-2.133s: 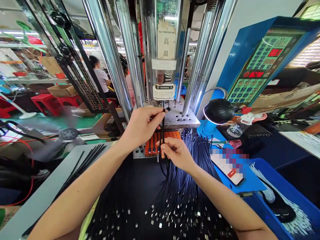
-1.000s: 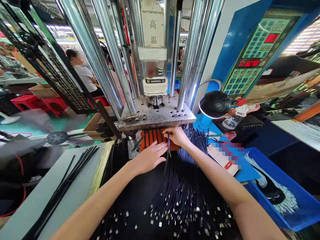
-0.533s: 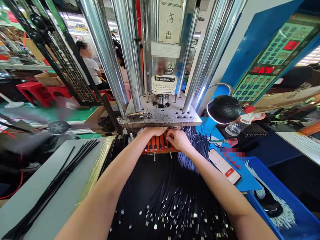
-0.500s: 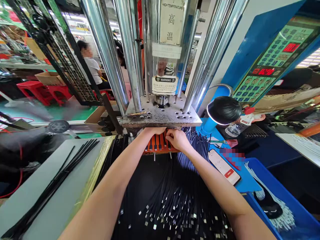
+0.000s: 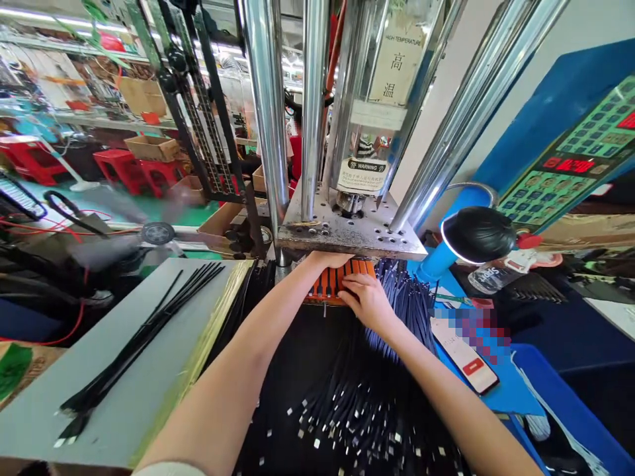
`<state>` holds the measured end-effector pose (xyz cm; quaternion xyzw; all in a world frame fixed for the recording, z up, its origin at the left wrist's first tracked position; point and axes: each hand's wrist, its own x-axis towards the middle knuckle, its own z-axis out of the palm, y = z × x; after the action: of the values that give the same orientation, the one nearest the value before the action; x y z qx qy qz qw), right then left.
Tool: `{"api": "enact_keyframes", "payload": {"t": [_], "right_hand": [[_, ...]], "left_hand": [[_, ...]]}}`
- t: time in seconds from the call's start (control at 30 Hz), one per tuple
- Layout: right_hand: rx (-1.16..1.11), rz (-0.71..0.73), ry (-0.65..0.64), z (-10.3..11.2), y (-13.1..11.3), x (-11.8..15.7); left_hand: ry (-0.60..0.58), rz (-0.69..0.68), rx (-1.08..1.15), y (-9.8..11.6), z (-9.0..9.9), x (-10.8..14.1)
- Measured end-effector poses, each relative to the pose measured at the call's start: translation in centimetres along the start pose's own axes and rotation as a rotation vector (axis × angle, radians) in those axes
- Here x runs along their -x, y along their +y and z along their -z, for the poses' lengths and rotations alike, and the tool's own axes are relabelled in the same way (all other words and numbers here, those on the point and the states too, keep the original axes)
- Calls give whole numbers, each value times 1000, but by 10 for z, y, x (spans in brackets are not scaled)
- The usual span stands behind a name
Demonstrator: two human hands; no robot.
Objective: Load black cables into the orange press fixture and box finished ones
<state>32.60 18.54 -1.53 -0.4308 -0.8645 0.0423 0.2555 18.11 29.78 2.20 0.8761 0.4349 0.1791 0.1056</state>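
Observation:
An orange mould [image 5: 322,281] with several black cables laid in its slots sits under the steel plate [image 5: 347,241] of a press. My left hand [image 5: 331,259] reaches in over the back of the mould; its fingers are mostly hidden beneath the plate edge, so what they hold cannot be seen. My right hand [image 5: 368,299] rests over the mould's right part, fingers stretched out across the slots and thumb apart below them. Many black USB cables [image 5: 357,416] with metal plugs hang in front, and another dense bunch of cables [image 5: 407,297] lies to the right.
On the left, a bundle of black cables [image 5: 143,324] lies on a grey board [image 5: 114,291]. To the right are a round lamp [image 5: 479,235], a phone [image 5: 464,357] and a blue tray [image 5: 560,396]. Steel columns [image 5: 265,99] rise around the press; a fan [image 5: 157,233] spins at left.
My right hand has gone from bent, pinched fingers to fingers laid out over the mould. My left hand stays under the plate edge. The view has turned to the left.

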Motion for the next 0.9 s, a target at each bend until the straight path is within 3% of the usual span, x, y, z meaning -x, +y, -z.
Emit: {"api": "enact_keyframes", "payload": {"t": [0.13, 0.23, 0.33, 0.43, 0.5, 0.53, 0.6, 0.63, 0.73, 0.9], "right_hand": [[13, 48, 63, -5, 2, 13], [-27, 43, 43, -5, 7, 7], [-91, 34, -10, 3, 10, 1], [-121, 15, 15, 19, 19, 6], [9, -131, 82, 31, 30, 19], [132, -248, 84, 36, 36, 26], [402, -474, -45, 41, 46, 41], [501, -544, -151, 41, 50, 48], [569, -599, -350, 38, 57, 60], [299, -771, -215, 34, 66, 64]], "left_hand": [[34, 49, -3, 5, 6, 4], [-8, 63, -22, 8, 8, 24], [-34, 66, -62, 3, 11, 70], [114, 180, -139, -23, 21, 130], [164, 391, -278, -51, 28, 166], [160, 576, -348, -65, 31, 181], [18, 870, -379, -91, 32, 202], [-57, 950, -358, -101, 31, 209], [-135, 961, -263, -118, 30, 214], [-19, 861, -159, -106, 40, 204]]}}
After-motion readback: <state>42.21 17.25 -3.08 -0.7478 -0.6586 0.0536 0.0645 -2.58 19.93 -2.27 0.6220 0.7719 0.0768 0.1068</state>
